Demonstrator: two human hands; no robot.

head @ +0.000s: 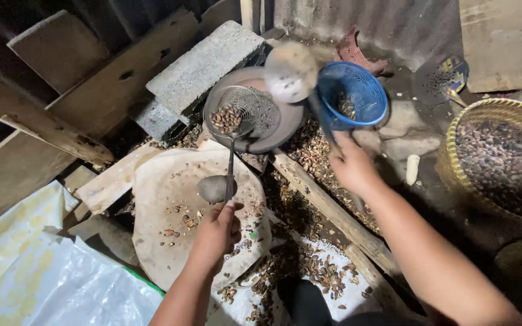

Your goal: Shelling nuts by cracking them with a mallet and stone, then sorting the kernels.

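Observation:
My left hand [217,232] grips the handle of a wire-mesh skimmer [235,111] that carries a heap of brown nuts over a round metal pan [285,128]. My right hand [350,166] holds the handle of a long ladle whose round bowl [290,71] is raised and blurred above the pan's far edge. A blue plastic mesh basket [354,95] with a few nuts inside sits just right of the ladle. A second spoon-like tool [212,188] lies on the flat round board [170,208] below the skimmer.
A woven basket [498,158] full of dark nuts stands at the right. Grey concrete blocks [203,63] and wooden planks [116,81] lean at the back left. Nut shells litter the ground and a white sheet [333,284]. A plastic sack [43,271] lies at the lower left.

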